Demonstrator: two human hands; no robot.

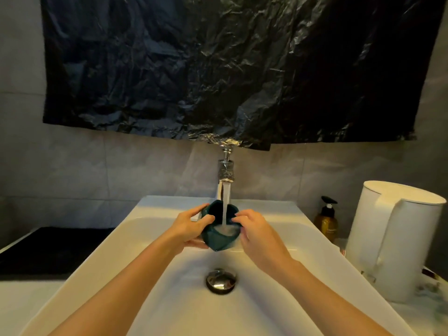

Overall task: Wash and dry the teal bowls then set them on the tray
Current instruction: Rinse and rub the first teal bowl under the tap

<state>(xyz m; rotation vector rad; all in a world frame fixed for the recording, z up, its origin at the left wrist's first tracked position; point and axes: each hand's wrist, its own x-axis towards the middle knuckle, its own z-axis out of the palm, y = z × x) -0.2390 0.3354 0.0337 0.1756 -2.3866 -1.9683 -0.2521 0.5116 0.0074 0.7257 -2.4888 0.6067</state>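
the teal bowl [217,238] was up off the white sink [169,275], held in the air right under the faucet [226,170]. the water stream [225,207] dropped straight into its mouth and frothed in the bottom. the bowl sat about mouth-up, its open axis running near enough 12 to 6. whether it leaned a little toward the person i couldn't say.

the left hand [189,226] had it from 9 o'clock, thumb hooked over the rim and fingers curled under the wall, so it seemed to be taking the weight. the right hand [257,232] came in from 3 o'clock with its fingertips bent onto the opposite rim. that looked more like a light steadying pinch than a carrying hold. both hands were on the bowl, one each side, with the stream falling between them.

to my eye this was the rinse, early in the job, with drying and the tray to come. for the next move what mattered was the drain plug [220,281], which lay at 6 o'clock from the bowl, nearer the person. i'd judge that tipping the rim that way would empty it into the basin. a wet glazed wall could slip in that lighter right-hand hold.

off at 3 o'clock stood an amber pump bottle [326,221] and a white kettle [392,238]. a dark flat surface [48,251] lay at 9 o'clock, and i couldn't tell whether it was the tray.
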